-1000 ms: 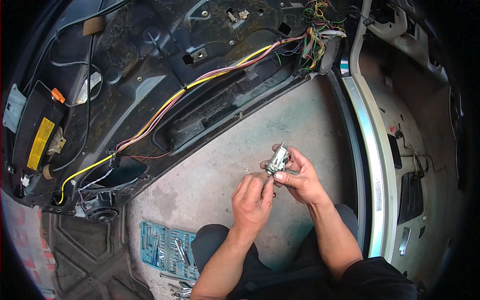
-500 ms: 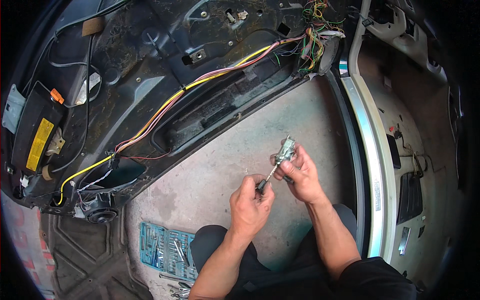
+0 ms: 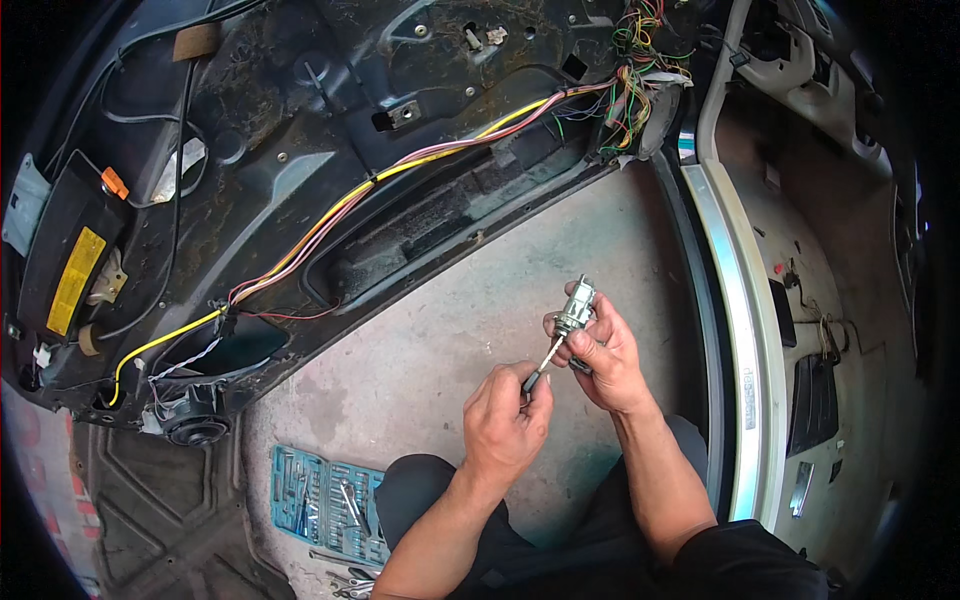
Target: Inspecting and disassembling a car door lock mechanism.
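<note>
My left hand [image 3: 503,418] pinches the black head of a car key [image 3: 541,368] between thumb and fingers. The key's metal blade slants up and right to the near end of a silvery metal lock cylinder [image 3: 577,303]. Around that cylinder my right hand [image 3: 608,362] is closed, thumb in front, with the far end sticking out past the fingers. A small dark piece shows below the right thumb; its kind is unclear. How deep the blade sits in the cylinder cannot be told. Both hands are above the concrete floor [image 3: 420,335], between my knees and the open car door [image 3: 245,165].
A yellow and pink wiring harness [image 3: 340,208] runs along the stripped door to loose wires [image 3: 630,110]. The door sill [image 3: 735,300] lies right. A blue socket set case [image 3: 318,458] lies open by my left knee, beside a dark ribbed panel [image 3: 165,490].
The lock cylinder has turned in my right hand and stands more upright. My left hand and the key have shifted slightly right, and more of the blade shows.
</note>
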{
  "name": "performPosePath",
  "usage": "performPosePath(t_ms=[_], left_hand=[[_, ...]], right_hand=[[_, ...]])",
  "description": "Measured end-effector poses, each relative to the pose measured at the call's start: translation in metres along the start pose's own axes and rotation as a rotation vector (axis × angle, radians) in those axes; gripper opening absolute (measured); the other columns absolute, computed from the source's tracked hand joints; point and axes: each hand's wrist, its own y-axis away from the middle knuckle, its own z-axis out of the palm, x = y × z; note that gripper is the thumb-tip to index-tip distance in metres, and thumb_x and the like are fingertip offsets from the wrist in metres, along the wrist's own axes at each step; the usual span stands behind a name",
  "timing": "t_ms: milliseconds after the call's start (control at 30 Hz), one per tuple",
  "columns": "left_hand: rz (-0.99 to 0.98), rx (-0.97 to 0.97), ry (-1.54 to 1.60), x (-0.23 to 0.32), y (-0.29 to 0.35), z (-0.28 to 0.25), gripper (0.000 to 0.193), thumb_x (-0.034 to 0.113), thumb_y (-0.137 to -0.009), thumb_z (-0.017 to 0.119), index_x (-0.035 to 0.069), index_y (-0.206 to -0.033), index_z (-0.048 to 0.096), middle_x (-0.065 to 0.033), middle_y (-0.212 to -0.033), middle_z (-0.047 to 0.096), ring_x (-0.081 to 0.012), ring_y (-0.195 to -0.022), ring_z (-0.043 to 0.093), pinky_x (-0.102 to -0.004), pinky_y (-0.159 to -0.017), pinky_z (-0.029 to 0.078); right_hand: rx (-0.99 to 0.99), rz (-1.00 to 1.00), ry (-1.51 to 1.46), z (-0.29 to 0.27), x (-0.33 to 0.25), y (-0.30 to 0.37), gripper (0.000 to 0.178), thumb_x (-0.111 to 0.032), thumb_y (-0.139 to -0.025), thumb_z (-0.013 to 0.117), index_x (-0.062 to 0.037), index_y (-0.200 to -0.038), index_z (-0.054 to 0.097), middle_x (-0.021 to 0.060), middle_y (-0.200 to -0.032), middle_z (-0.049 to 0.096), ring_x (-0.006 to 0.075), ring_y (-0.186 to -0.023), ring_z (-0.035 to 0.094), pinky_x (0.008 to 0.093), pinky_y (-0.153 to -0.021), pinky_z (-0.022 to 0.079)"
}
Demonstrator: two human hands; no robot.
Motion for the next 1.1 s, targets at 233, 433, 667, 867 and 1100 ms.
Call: performPosePath(t_ms=[233, 433, 667, 867, 1100], left_hand=[[0.118, 0.014, -0.037, -0.002, -0.002, 0.000, 0.016, -0.004, -0.086, 0.077, -0.001, -0.097, 0.066, -0.0108, -0.079, 0.069, -0.0179, -0.058, 0.064, -0.0297, -0.055, 0.051], [0.098, 0.025, -0.049, -0.001, 0.000, 0.001, 0.016, -0.004, -0.085, 0.077, -0.001, -0.095, 0.065, -0.0114, -0.079, 0.070, -0.0182, -0.059, 0.066, -0.0297, -0.055, 0.051], [-0.192, -0.030, -0.016, 0.011, 0.000, -0.007, 0.013, -0.002, -0.092, 0.069, -0.002, -0.102, 0.060, -0.0131, -0.081, 0.070, -0.0161, -0.065, 0.068, -0.0311, -0.059, 0.054], [-0.117, 0.002, 0.133, -0.011, -0.021, -0.002, 0.018, 0.000, -0.101, 0.060, -0.002, -0.117, 0.069, -0.0087, -0.095, 0.067, -0.0143, -0.081, 0.065, -0.0276, -0.071, 0.052], [0.044, 0.030, -0.076, -0.022, -0.015, 0.009, 0.026, 0.000, -0.083, 0.083, 0.000, -0.106, 0.071, -0.0112, -0.089, 0.067, -0.0243, -0.078, 0.065, -0.0359, -0.070, 0.053]], right_hand=[[-0.002, -0.001, 0.017, 0.002, -0.002, 0.001, 0.070, -0.019, -0.094, 0.081, -0.0054, -0.148, 0.040, 0.0142, -0.107, 0.063, 0.0138, -0.081, 0.055, 0.0302, -0.074, 0.047], [-0.032, -0.017, 0.057, -0.004, -0.001, 0.002, 0.070, -0.015, -0.096, 0.080, -0.0002, -0.149, 0.036, 0.0163, -0.109, 0.069, 0.0157, -0.082, 0.060, 0.0317, -0.075, 0.050], [0.085, -0.093, 0.068, -0.007, -0.004, -0.002, 0.071, -0.015, -0.096, 0.079, 0.0022, -0.149, 0.036, 0.0167, -0.111, 0.071, 0.0149, -0.081, 0.060, 0.0309, -0.075, 0.050], [0.034, 0.012, 0.131, -0.001, 0.012, 0.003, 0.068, -0.011, -0.095, 0.079, -0.0033, -0.149, 0.038, 0.0158, -0.112, 0.071, 0.0162, -0.086, 0.066, 0.0307, -0.077, 0.054], [0.031, 0.112, -0.011, 0.009, 0.009, 0.004, 0.066, -0.015, -0.097, 0.077, -0.0005, -0.149, 0.040, 0.0140, -0.114, 0.072, 0.0187, -0.095, 0.072, 0.0324, -0.087, 0.059]])
